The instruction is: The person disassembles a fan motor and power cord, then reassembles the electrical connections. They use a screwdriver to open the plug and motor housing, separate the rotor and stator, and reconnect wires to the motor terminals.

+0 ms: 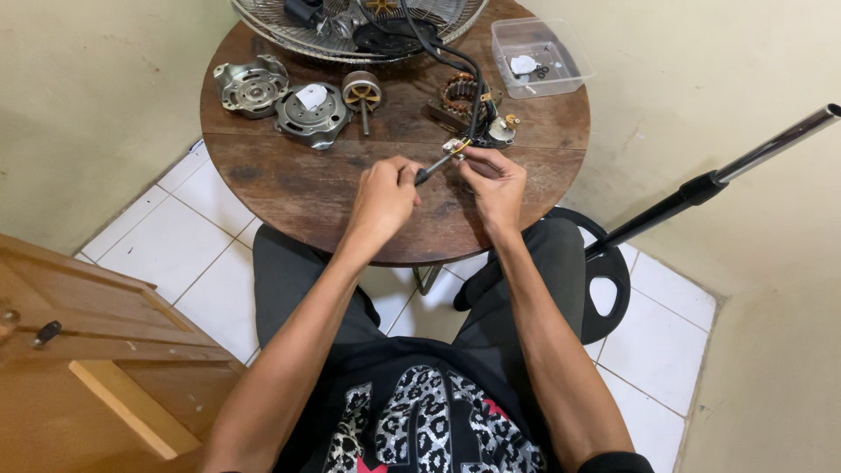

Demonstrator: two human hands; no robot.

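Screwdriver (435,165) gripped in closed left hand (384,194), shaft angled up-right toward small connector (455,145) pinched by right hand (495,182), mid-desk (307,188).

Home corner used for repairs, white tiled floor (175,254), wooden door (96,350), small round table (298,184)

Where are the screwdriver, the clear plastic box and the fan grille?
screwdriver (435,166): head view, on its dark shaft.
clear plastic box (569,83): head view, on its front rim.
fan grille (263,22): head view, on its wire rim.
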